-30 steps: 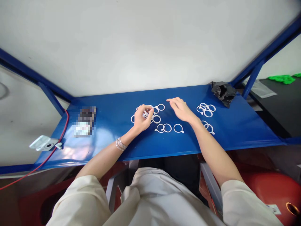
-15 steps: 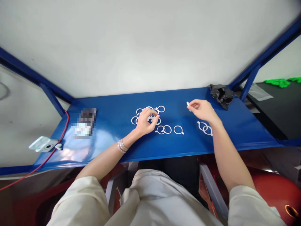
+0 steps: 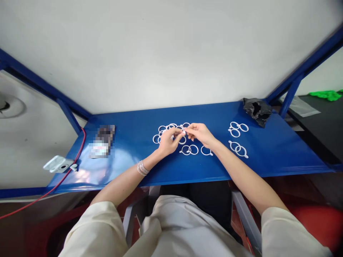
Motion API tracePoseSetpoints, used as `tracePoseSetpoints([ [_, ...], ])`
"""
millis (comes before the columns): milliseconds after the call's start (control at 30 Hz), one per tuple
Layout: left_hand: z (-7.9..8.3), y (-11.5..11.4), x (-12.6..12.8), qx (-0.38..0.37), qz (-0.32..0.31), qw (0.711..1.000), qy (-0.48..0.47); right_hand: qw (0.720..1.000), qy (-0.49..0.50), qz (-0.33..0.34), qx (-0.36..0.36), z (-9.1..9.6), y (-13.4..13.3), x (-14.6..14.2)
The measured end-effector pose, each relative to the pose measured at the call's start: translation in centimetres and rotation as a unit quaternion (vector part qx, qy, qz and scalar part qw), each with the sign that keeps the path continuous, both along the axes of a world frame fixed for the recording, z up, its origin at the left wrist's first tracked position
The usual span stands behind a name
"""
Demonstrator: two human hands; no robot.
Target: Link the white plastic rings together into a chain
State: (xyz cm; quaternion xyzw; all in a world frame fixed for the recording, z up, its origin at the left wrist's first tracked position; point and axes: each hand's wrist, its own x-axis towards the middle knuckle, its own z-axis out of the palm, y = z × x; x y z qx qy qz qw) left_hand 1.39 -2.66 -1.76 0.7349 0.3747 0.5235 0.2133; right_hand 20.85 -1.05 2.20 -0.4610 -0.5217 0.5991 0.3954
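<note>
White rings point(image 3: 172, 124) cluster left of the black bag point(image 3: 262, 115), around your left hand point(image 3: 168, 141), which pinches a small white piece point(image 3: 184, 132) together with your right hand point(image 3: 201, 135), newly brought leftward from nearer the bag; handling is now two-handed.

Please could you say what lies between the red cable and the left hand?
The head view shows a pixelated item, then white tabbed rings beside the left hand.
</note>
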Motion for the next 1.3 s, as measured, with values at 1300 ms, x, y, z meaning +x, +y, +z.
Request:
tracePoseSetpoints([
  [1300, 0.9, -0.4, 0.1, -0.144, -0.031, 0.983, -0.107, 0.894, -0.192, -0.004, 0.404, -1.7, -2.9, -1.4],
])
